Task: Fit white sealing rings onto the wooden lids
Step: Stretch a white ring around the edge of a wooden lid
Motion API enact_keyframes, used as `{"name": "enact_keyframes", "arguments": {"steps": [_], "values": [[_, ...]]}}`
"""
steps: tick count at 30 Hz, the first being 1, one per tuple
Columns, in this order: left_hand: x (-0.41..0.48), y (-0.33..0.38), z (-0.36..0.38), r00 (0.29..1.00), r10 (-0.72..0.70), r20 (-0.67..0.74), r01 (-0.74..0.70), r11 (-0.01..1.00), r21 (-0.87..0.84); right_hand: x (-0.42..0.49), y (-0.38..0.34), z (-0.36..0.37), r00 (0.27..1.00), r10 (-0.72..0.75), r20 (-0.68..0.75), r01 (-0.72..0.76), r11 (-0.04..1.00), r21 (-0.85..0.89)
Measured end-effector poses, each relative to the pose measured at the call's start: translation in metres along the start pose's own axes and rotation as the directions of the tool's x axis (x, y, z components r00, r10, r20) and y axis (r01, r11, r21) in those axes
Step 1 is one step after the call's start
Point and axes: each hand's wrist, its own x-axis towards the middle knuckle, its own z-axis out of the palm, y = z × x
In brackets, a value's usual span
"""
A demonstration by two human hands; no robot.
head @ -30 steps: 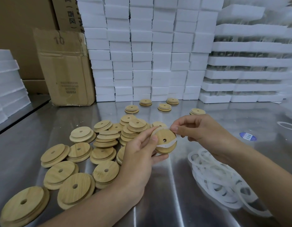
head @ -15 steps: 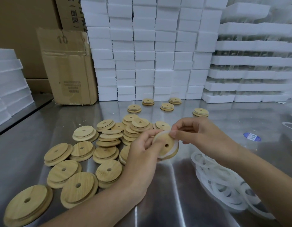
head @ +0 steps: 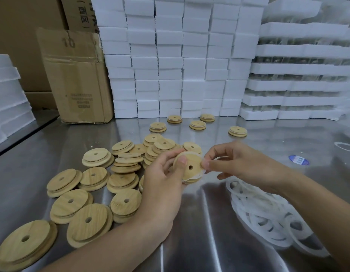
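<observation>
Item: wooden lid (head: 190, 167), centre, above steel table (head: 190, 242) | my left hand (head: 162, 185) gripping it | my right hand (head: 235, 163) pinching sealing ring (head: 197, 176), now stretching round rim at 3 o'clock; nearly seated | spare rings (head: 268, 216) at 4 o'clock.

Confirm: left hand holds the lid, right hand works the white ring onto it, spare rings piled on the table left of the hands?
Not quite. The spare rings lie right of the hands, under the right hand's forearm, per the head view. Left hand holds the lid; right works the ring on.
</observation>
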Motion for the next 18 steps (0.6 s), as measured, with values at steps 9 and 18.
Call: {"name": "enact_keyframes", "arguments": {"steps": [9,18], "values": [[0.003,-0.001,-0.002,0.998,-0.041,0.046,0.037,0.996,0.085,0.001,-0.003,0.014,0.985,-0.121,-0.121,0.124,0.992,0.021],[0.001,-0.003,-0.002,0.998,-0.031,0.053,0.027,0.996,0.08,0.0,0.0,-0.006,0.999,-0.043,0.007,0.043,0.999,-0.017]]}}
